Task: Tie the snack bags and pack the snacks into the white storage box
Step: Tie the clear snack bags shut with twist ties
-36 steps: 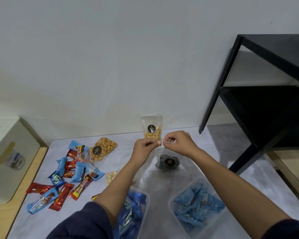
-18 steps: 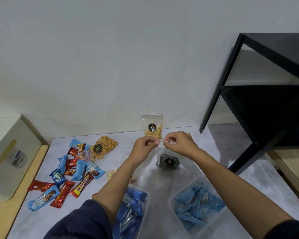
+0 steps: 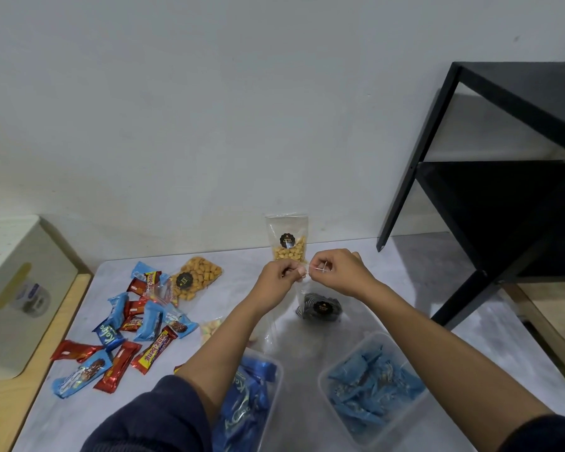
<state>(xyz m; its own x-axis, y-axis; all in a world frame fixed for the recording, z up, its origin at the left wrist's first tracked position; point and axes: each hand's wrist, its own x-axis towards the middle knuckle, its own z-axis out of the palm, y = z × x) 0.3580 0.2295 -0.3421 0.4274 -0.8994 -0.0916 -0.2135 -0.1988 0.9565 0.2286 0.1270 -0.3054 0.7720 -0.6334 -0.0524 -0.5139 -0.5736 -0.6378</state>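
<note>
Both hands meet above the grey table [image 3: 405, 288]: the left hand [image 3: 279, 277] and the right hand [image 3: 340, 272] each pinch an end of a thin white tie [image 3: 317, 270] at the neck of a clear bag [image 3: 318, 306] of dark snacks, which hangs below the fingers. A bag of yellow nuts [image 3: 287, 243] stands upright just behind the hands, against the wall. The white storage box [image 3: 17, 288] sits well apart at far left — loose wrapped bars [image 3: 128, 324] lie between.
</note>
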